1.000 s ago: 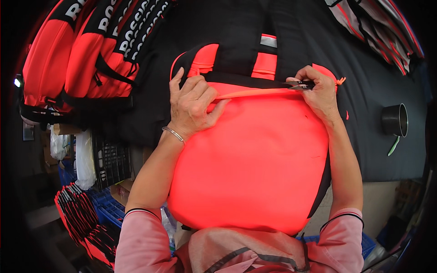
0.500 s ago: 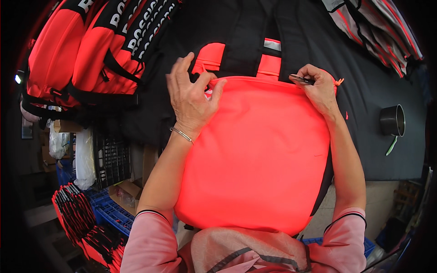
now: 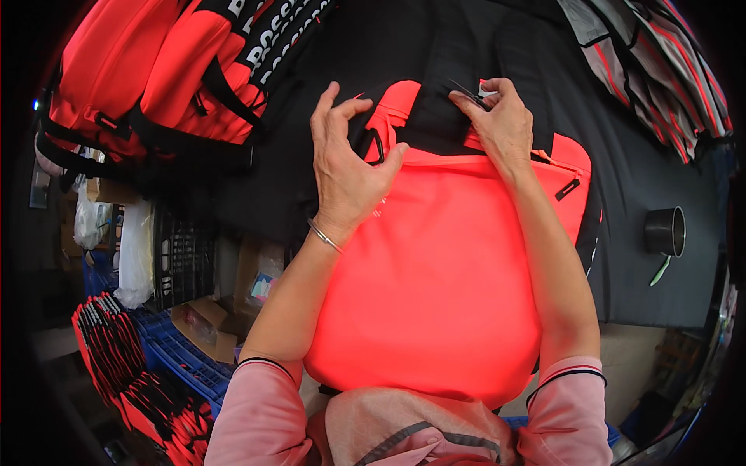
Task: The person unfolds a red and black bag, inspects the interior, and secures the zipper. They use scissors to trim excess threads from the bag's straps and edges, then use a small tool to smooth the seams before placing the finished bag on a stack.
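Note:
A bright coral-red backpack lies before me, its black shoulder straps stretching away toward the far side. My right hand is closed around small dark thread snips, their tips pointing left above the straps. At the backpack's upper left corner, my left hand is open with fingers spread, its thumb close to the top seam. A black loop shows beside that thumb. Near the upper right corner hangs a black zipper pull.
Red-and-black backpacks are piled at the far left of the black-covered table. Grey pieces with red trim lie far right. A dark metal cup with a green handle stands at right. Blue crates and stacked red pieces sit lower left.
My right hand has moved left and away from me with the snips, off the upper right edge. My left hand has shifted slightly right, and the upper right zipper pull now shows.

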The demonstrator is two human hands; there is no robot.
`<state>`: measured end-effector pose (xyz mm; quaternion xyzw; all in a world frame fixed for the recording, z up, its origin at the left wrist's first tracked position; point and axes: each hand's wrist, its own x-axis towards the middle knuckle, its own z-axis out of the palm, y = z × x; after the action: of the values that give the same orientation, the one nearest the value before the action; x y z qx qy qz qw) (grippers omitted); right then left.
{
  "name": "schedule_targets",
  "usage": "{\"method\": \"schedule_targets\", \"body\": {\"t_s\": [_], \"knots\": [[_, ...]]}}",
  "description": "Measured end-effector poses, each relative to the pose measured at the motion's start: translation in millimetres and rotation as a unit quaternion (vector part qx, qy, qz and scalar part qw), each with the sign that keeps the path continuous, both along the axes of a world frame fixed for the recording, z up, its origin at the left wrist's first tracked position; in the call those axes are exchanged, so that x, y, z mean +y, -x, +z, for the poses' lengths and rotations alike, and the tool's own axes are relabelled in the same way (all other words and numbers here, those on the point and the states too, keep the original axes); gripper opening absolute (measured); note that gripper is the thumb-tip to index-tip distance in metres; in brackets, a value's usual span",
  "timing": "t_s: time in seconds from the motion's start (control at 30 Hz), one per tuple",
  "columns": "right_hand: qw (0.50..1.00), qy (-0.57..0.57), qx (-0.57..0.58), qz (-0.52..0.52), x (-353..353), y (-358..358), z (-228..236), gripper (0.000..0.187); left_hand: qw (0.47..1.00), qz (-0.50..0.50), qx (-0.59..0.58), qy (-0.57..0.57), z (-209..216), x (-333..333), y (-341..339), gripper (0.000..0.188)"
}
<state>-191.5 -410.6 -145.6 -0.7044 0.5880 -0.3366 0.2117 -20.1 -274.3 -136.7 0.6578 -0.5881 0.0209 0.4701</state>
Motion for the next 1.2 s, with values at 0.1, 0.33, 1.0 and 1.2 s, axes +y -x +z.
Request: {"method": "schedule_targets", "body": {"t_s": [0.1,0.33,1.0,1.2], "knots": [[1.0,-0.008,-0.01,-0.007,2,3,-4,0.06,0.975,-0.037,0.209,-0.066,5,2,-14,0.069],[0.998,-0.015,-0.055,0.022,-3,9,-12,0.048,0.945,-0.003,0.086,-0.316,25,47,-46,0.086],[0.959,-0.029,-0.26,0.11,128,-23,51,0.043,0.999,0.007,0.041,-0.02,6,171,-15,0.037],[0.951,0.008,-0.307,0.035,171,-10,58,0.051,0.999,0.0,0.002,0.045,9,186,-9,0.041]]}}
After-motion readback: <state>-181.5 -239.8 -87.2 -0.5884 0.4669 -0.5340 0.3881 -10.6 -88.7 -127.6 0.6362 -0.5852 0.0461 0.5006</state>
